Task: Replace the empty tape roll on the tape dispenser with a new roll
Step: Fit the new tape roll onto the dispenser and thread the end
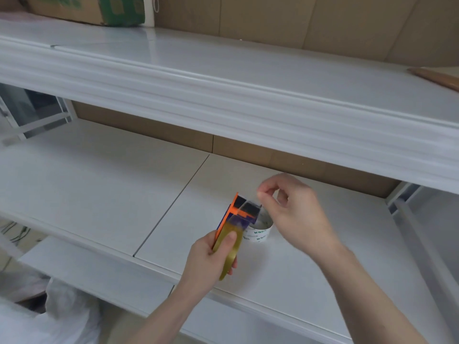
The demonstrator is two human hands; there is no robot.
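Observation:
My left hand point(211, 256) grips an orange and blue tape dispenser point(234, 214) that carries a yellowish clear tape roll point(229, 247), thumb pressed on the roll's rim. My right hand point(293, 214) hovers just right of the dispenser's front end, thumb and forefinger pinched together; a thin clear tape end seems to run from the dispenser up to that pinch, but it is hard to make out. Behind the dispenser, an empty white cardboard core point(258, 232) with green print lies on the white shelf point(310, 264).
An upper white shelf point(223, 78) overhangs the work area, with a cardboard box point(84, 8) at its far left and a brown object point(437, 75) at its right edge. Cardboard panels back the shelving. White bags point(49, 316) lie at lower left.

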